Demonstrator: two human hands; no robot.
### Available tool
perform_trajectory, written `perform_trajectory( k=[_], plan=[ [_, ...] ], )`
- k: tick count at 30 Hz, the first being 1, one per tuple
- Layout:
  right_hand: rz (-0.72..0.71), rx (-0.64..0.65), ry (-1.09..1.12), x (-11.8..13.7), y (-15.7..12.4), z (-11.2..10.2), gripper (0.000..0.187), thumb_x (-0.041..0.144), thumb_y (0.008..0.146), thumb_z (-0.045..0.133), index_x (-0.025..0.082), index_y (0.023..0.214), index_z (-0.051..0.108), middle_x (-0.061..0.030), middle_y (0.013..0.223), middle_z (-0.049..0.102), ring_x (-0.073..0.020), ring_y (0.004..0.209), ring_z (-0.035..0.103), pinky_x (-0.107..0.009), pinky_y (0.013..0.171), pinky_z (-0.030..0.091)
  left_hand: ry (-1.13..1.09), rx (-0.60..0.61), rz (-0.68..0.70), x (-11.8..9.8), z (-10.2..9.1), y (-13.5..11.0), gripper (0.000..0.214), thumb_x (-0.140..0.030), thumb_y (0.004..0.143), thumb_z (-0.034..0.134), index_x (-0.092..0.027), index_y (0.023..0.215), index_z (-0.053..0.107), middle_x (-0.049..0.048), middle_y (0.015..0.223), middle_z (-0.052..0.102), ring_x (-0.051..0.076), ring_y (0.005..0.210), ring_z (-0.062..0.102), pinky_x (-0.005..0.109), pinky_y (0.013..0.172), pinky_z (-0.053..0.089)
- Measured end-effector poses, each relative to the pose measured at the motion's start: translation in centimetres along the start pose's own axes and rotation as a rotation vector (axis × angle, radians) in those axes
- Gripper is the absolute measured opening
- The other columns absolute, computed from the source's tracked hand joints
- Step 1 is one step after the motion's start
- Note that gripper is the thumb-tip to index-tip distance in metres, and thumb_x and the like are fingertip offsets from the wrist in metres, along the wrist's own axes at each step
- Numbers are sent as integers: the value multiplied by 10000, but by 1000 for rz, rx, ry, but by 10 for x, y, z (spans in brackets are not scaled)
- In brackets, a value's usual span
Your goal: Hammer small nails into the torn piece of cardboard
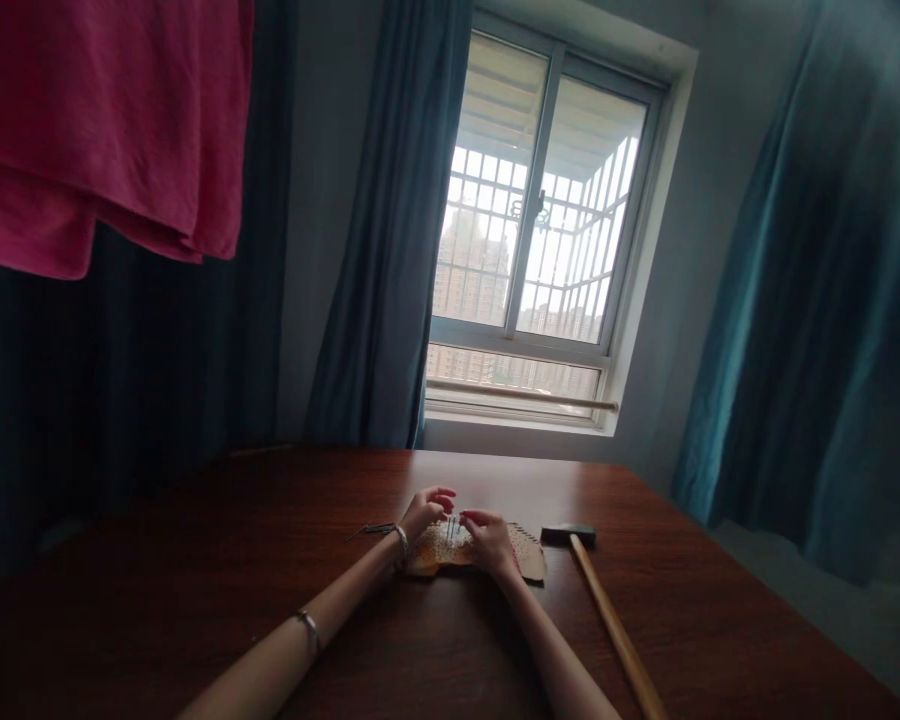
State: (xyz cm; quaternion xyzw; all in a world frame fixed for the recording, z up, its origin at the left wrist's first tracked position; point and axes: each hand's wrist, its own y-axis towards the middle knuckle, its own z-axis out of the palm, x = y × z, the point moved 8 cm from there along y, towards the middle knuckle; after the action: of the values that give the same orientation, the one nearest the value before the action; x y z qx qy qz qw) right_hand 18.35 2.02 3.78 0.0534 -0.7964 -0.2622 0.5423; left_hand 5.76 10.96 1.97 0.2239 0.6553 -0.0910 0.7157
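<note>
A thin, worn board (531, 566), tan with orange-brown patches and many small dark marks, lies flat on the table under my hands. A few slim metal nails (451, 528) stand upright near its middle, between my hands. My right hand (489, 540) rests over the board's right half, thumb and forefinger pinched at the top of one nail. On the other side, my left hand (424, 512) hovers with curved fingers apart near the nail tops; I see nothing in it. More long nails (379, 527) lie loose left of the board, partly hidden by my left wrist.
A hammer (604, 590) with a dark head and wooden handle lies right of the board on the brown wooden table (330, 630). Behind the table are blue curtains (375, 300) and a barred window (532, 230). A pink cloth (112, 120) hangs at upper left.
</note>
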Motion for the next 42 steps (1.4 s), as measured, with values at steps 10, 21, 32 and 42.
perform_trajectory(
  k=[10, 21, 32, 42],
  plan=[
    [-11, 10, -43, 4, -2, 1, 285, 404, 703, 566, 194, 814, 723, -68, 774, 717, -209, 702, 650, -281, 649, 495, 170, 64, 19, -8, 7, -21, 372, -101, 489, 436, -120, 817, 609, 17, 678, 601, 147, 656, 547, 239, 590, 415],
    [-65, 24, -179, 11, -9, 4, 194, 307, 724, 547, 265, 800, 720, -14, 727, 713, -173, 653, 631, -238, 607, 459, 405, 128, 145, -22, 17, -33, 264, -211, 641, 526, -132, 868, 633, 41, 788, 657, 171, 766, 585, 238, 675, 433],
    [-79, -1, -334, 9, -11, 4, 155, 231, 693, 552, 232, 689, 707, -19, 714, 682, -150, 671, 584, -218, 630, 423, 487, 116, 181, -20, 22, -27, 378, -441, 639, 628, -109, 821, 645, 66, 767, 659, 178, 744, 588, 234, 647, 437],
    [-87, 14, -347, 9, -14, 6, 161, 204, 698, 534, 223, 688, 694, -11, 707, 652, -149, 693, 577, -219, 637, 412, 489, 109, 174, -25, 25, -29, 360, -447, 622, 644, -113, 751, 667, 59, 722, 664, 173, 696, 587, 227, 618, 429]
  ],
)
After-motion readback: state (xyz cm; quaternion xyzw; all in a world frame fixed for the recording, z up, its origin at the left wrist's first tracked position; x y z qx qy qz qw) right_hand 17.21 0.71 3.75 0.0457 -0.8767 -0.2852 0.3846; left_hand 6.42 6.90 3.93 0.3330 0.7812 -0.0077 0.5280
